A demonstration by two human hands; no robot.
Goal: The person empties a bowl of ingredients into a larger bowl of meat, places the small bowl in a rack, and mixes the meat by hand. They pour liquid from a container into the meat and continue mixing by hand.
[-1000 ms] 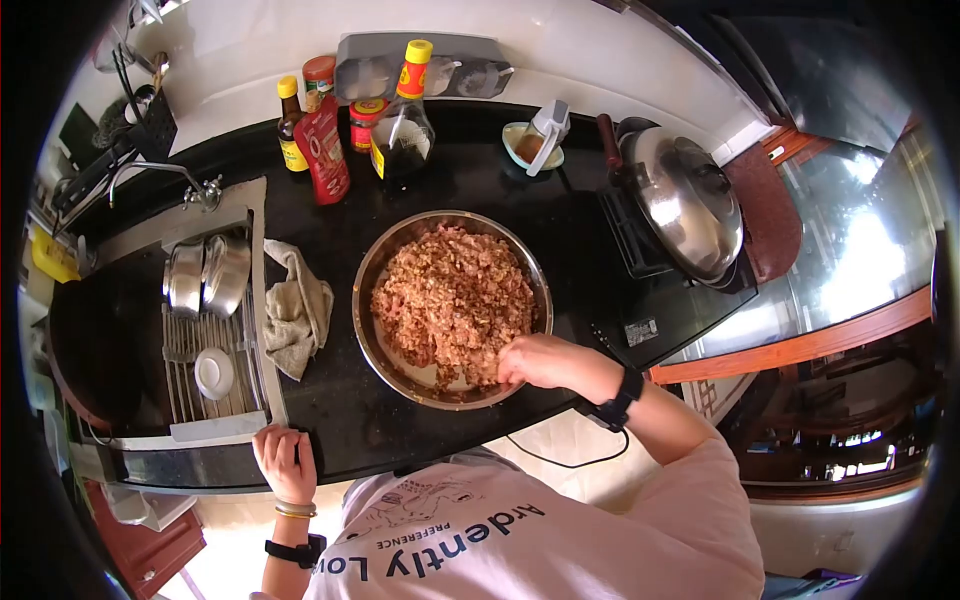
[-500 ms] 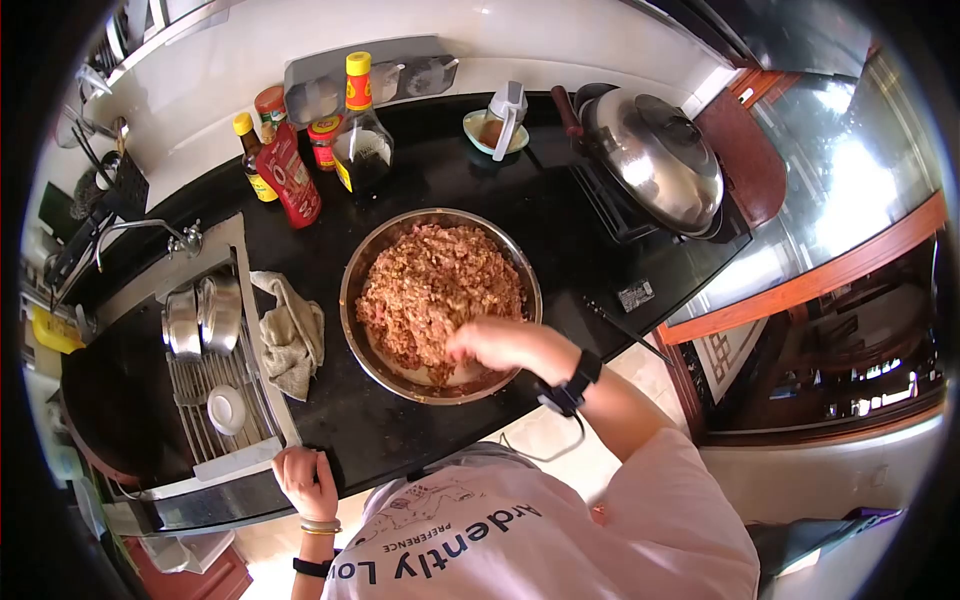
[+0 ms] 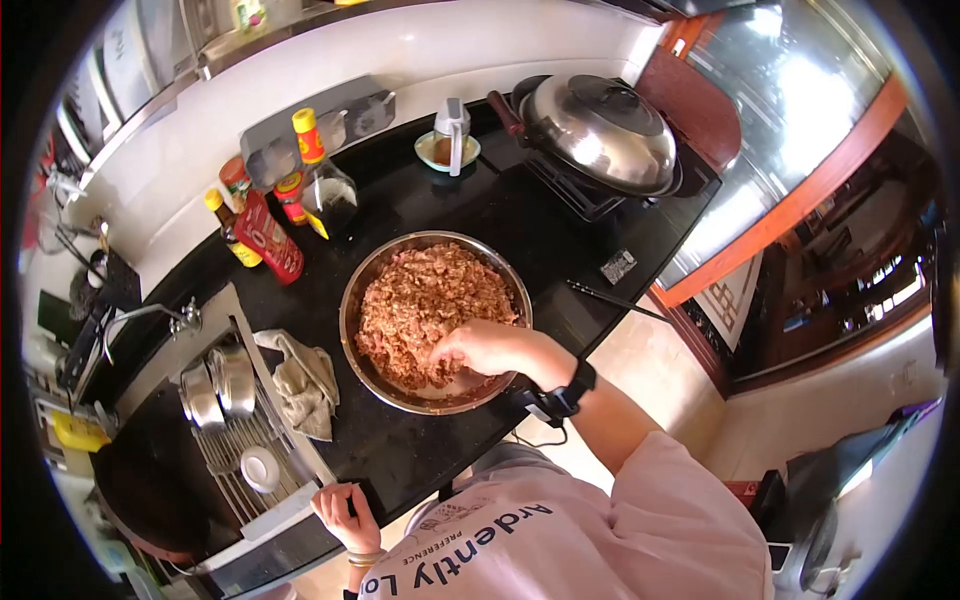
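A wide steel bowl [image 3: 347, 345] stands on the black counter, filled with a mound of seasoned minced meat [image 3: 425, 295]. My right hand [image 3: 485, 350], with a dark band at the wrist, is over the near side of the bowl. Its fingers are curled into the minced meat, and their tips are partly hidden. My left hand [image 3: 347, 512] rests in a loose fist at the counter's front edge, beside the sink's corner, with nothing visible in it. A crumpled beige cloth [image 3: 303, 385] lies between the bowl and the sink.
Behind the bowl stand a red squeeze bottle [image 3: 272, 245] and several sauce bottles. A lidded wok [image 3: 600, 135] sits on the stove at the back right. Dark chopsticks [image 3: 615, 298] overhang the right counter edge. Steel pots [image 3: 233, 380] rest on the sink rack.
The camera view has tilted and shifted, so the counter looks turned. My right hand remains curled in the minced meat at nearly the same spot. My left hand stays at the counter edge.
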